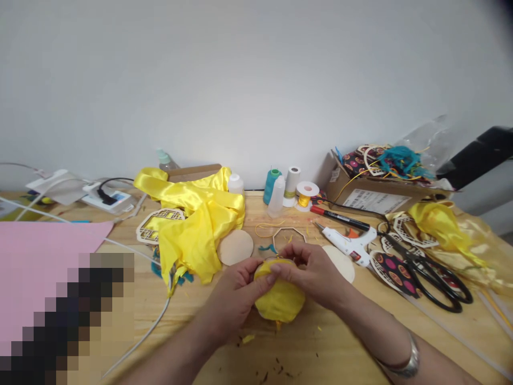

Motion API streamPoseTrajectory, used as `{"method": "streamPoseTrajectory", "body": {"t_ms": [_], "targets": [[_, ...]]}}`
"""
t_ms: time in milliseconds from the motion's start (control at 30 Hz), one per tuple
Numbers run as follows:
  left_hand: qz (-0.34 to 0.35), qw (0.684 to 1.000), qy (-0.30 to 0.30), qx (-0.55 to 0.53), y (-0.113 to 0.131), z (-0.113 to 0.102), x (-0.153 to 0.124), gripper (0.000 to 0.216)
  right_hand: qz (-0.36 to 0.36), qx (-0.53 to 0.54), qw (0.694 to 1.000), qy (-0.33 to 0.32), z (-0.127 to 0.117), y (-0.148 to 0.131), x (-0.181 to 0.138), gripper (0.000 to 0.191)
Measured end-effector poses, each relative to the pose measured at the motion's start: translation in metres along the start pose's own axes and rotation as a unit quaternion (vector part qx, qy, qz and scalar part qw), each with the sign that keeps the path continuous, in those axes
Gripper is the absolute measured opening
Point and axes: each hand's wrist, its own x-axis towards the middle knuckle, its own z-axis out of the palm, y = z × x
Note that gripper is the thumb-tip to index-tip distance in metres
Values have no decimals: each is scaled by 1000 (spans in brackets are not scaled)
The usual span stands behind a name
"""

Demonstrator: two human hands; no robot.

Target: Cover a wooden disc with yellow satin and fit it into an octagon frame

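Observation:
A round piece covered in yellow fabric (280, 300) is held between both hands above the wooden table. My left hand (239, 286) grips its left edge, thumb pressed on the front. From the upper right my right hand (310, 267) pinches the top edge, with its thumb close to the left thumb. A small orange bit (278, 324) hangs at the lower edge of the piece. Just behind the hands lie a thin wooden octagon frame (289, 230) and a plain round disc (235, 247). Another pale disc (340, 264) is partly covered by the right hand.
Yellow satin (200, 214) is heaped at left. Bottles and thread spools (273, 187) stand by the wall. On the right are a white glue gun (347, 243), a marker (340, 218), black scissors (430, 272) and a filled cardboard box (372, 198). A white cable (156, 321) crosses the left side.

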Motion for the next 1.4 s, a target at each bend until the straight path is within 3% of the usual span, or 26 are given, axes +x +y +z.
{"method": "streamPoseTrajectory", "body": {"t_ms": [133, 333, 467, 600, 733, 1033, 1333, 1400], "targets": [[-5, 999, -27, 31, 0, 4, -2, 26, -3, -53, 998, 19, 4, 1, -1, 31], [-13, 999, -22, 39, 1, 7, -5, 26, -9, -73, 996, 44, 7, 0, -3, 36], [-32, 999, -29, 8, -1, 7, -6, 27, 16, -9, 999, 32, 4, 1, 0, 44], [-43, 999, 6, -29, -3, 4, -4, 26, 59, 91, 994, -19, -7, 0, 3, 60], [-18, 999, 31, -37, -2, 1, -1, 27, 85, 122, 986, -79, -13, -6, 2, 51], [-11, 999, 17, -43, -2, 1, -1, 28, 74, 57, 996, -14, -6, -4, 1, 37], [5, 999, 18, -50, -2, -1, 0, 26, 91, 154, 984, -23, -8, -1, 3, 59], [9, 998, 18, -52, -1, -1, 0, 25, 89, 157, 982, -49, -9, -2, 2, 59]]}}
